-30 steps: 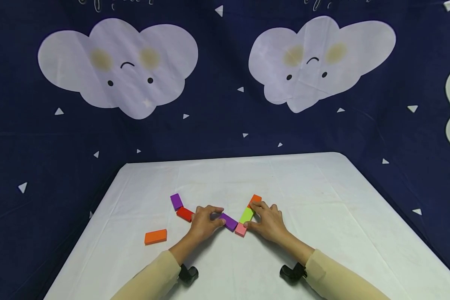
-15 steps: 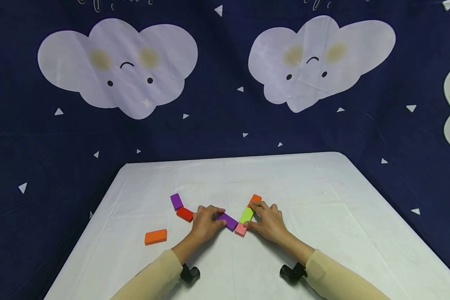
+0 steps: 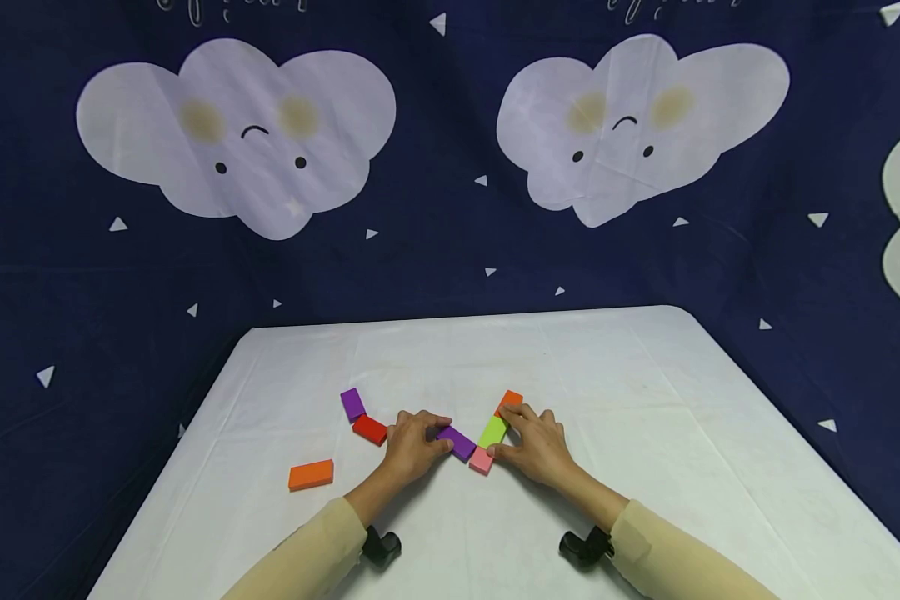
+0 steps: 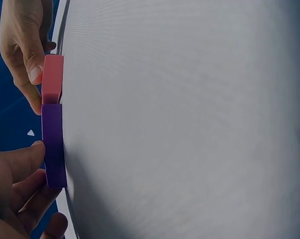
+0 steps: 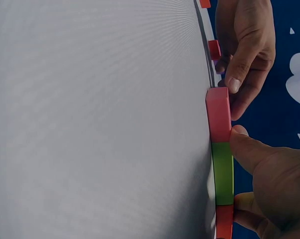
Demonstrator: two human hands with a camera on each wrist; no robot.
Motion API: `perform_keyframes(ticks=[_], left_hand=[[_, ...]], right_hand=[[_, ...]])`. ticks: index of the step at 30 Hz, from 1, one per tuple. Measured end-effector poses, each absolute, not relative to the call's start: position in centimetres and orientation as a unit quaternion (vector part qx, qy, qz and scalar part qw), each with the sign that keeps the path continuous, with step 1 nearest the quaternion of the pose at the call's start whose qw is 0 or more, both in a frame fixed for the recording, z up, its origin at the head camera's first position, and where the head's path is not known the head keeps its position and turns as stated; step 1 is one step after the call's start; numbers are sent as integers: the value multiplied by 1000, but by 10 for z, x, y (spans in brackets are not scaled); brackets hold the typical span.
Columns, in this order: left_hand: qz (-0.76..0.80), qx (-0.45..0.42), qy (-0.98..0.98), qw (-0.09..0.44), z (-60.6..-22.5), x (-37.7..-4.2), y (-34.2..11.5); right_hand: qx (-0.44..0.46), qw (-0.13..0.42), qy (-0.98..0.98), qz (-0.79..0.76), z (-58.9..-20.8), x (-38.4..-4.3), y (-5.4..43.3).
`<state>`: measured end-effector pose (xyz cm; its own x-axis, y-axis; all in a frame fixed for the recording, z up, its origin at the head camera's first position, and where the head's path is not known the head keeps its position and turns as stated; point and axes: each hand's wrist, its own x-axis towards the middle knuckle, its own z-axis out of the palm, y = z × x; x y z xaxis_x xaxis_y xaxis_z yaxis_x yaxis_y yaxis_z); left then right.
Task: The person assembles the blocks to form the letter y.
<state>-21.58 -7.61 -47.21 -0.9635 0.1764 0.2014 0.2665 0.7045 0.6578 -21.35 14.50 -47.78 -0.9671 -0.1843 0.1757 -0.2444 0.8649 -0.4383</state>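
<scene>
My left hand (image 3: 411, 446) pinches a purple block (image 3: 459, 445) at its left end, thumb on the near side and index finger at the far side. The purple block's other end meets a pink block (image 4: 53, 79). From there a lime green block (image 5: 223, 173) and an orange block (image 3: 512, 398) run on in a slanted line. My right hand (image 3: 537, 442) lies over this line, its thumb touching near the pink and green joint and its index fingertip on the orange block. Its fingers partly cover the orange block.
A red block (image 3: 370, 429) lies just left of my left hand, its corner close to another purple block (image 3: 353, 404). Nearer to me on the left is a separate orange block (image 3: 311, 475). All lie on a white-covered table (image 3: 645, 400) before a dark blue cloud-print cloth (image 3: 450, 108).
My left hand has shifted slightly to the right along the purple block. The right hand and the other blocks stay where they were.
</scene>
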Motion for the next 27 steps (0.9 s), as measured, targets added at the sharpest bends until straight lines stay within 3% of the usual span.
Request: perform_keyframes(ticks=[27], left_hand=[[-390,-111,-912,69,-462,-215,-86]], right_hand=[[112,60,-963,236,-478,-214,144]])
